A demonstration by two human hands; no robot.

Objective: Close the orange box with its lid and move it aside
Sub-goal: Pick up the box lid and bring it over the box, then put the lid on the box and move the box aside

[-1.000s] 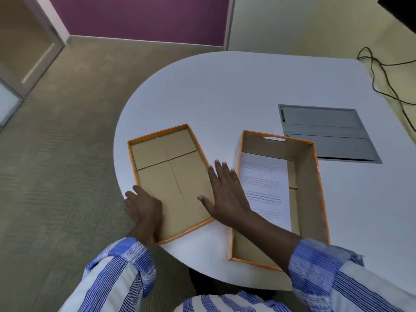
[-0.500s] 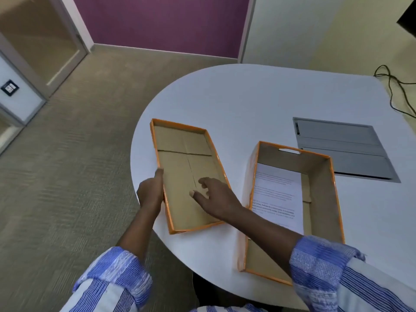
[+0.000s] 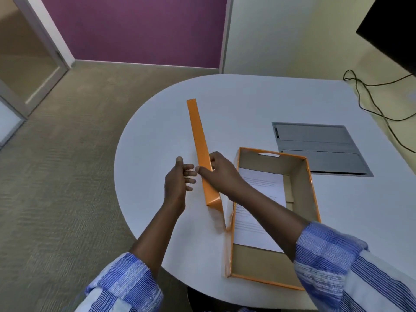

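White table (image 3: 157, 136) | orange lid (image 3: 200, 145) tipped on edge — right hand (image 3: 221, 174) fingers grip it | left hand (image 3: 177, 183) open, empty

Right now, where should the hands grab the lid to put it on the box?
By its long edges, one hand per side. The lid stands on edge, held by the right hand only. The left hand could take the opposite rim, then lay it flat over the box.
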